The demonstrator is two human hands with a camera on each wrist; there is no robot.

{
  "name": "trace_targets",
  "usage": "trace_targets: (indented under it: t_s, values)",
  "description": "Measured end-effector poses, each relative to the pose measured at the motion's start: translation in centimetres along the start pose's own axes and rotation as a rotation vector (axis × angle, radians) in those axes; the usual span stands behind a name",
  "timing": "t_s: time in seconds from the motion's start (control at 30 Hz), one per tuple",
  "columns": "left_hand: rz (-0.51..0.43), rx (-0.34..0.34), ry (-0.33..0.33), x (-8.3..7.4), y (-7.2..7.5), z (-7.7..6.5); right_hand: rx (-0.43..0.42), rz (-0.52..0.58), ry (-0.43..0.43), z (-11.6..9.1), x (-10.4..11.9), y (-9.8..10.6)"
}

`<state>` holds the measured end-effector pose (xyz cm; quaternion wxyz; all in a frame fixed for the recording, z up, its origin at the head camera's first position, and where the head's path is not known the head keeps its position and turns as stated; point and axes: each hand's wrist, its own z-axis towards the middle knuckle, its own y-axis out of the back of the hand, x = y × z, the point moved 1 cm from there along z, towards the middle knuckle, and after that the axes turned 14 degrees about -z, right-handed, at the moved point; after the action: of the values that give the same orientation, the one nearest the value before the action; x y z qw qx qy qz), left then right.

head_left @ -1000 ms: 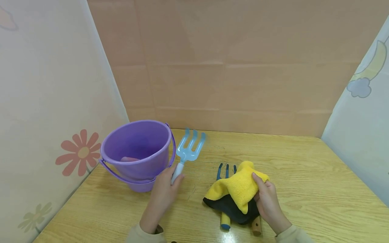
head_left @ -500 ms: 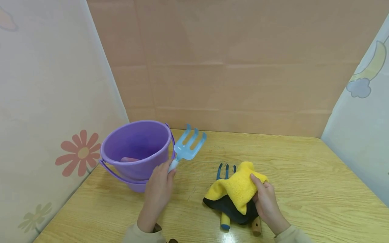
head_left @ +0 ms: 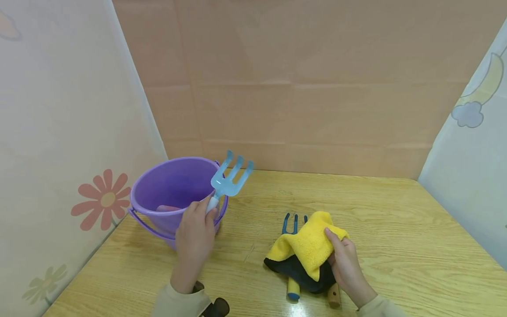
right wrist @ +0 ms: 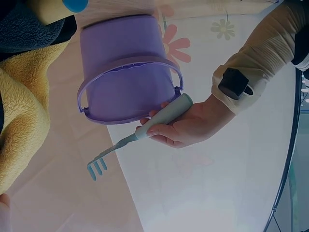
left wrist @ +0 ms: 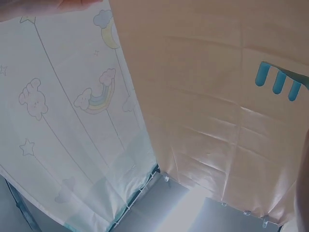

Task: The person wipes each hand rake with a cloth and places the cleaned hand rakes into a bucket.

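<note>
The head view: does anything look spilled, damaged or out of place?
Nothing looks spilled or damaged. Only the yellow-and-black cloth looks untidy: rumpled in the right hand, it partly hides tools, whose dark tines and wooden handle poke out.

We wore beige sleeves (head_left: pixel 180 304) that reached our wrists, with a black block (right wrist: pixel 234 83) at the left cuff (right wrist: pixel 258 79).

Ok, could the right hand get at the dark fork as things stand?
Probably not easily: the right hand pinches the yellow cloth, which hides part of the dark fork. Its prongs do stick out, though.
</note>
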<state>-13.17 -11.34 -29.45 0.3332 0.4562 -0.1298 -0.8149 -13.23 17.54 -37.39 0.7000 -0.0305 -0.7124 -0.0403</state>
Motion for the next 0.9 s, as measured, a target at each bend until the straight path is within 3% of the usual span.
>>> trace_targets:
  t_s: [0.27,0.6,0.9]
  values:
    - [-0.021,0.008,0.018,-0.1,0.8,0.5,-0.003,-0.009,0.002,0.0,-0.1,0.0]
    - [-0.046,-0.087,-0.005,0.0,3.0,0.8,-0.009,0.001,-0.005,0.0,0.0,-0.2]
    - [0.024,-0.131,-0.005,0.6,4.7,0.6,-0.006,0.011,-0.003,0.1,0.0,-0.1]
